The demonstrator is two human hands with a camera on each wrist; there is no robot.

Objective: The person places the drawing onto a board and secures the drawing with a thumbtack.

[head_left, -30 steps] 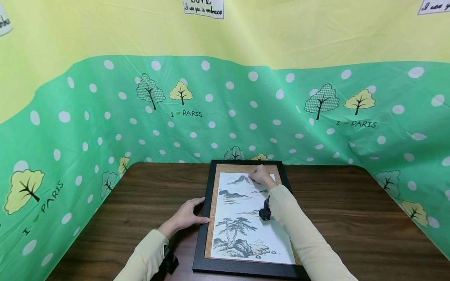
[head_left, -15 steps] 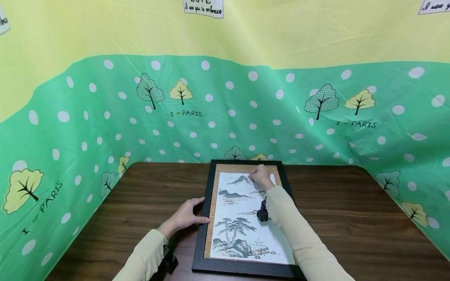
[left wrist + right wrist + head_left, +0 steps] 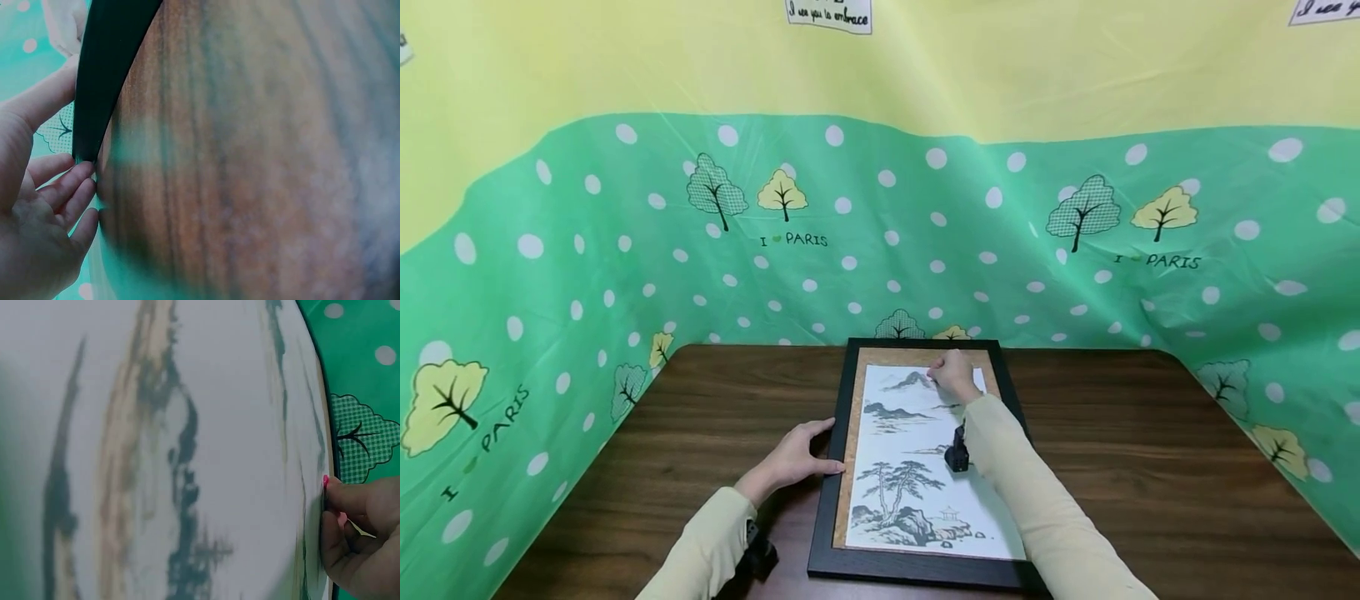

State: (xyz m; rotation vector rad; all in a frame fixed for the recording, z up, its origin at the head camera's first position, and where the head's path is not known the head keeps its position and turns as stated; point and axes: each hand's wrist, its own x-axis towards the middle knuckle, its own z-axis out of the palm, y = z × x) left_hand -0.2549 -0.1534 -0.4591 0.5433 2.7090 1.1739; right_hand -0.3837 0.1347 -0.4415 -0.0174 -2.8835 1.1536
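Note:
A cork board in a black frame (image 3: pixel 822 533) lies flat on the table. On its cork sits a white sheet with an ink landscape (image 3: pixel 895 450) of mountains, trees and rocks. My left hand (image 3: pixel 790 458) grips the frame's left side, thumb over the top and fingers along the outer edge. The left wrist view shows the fingertips of this hand (image 3: pixel 56 206) against the dark frame (image 3: pixel 106 69). Near the sheet's top, my right hand (image 3: pixel 957 377) pinches a small pink push pin (image 3: pixel 325 481), mostly hidden by the fingers. Its point is out of sight.
The brown wooden table (image 3: pixel 1120 467) spreads to both sides of the board. Behind it hangs a green and yellow cloth (image 3: pixel 842 208) with dots and trees. Black camera mounts sit on both wrists; the right one (image 3: pixel 957 450) hangs over the sheet.
The head view has shifted slightly. Both hands stay almost where they were on the board; the right sleeve and wrist have moved a little to the left.

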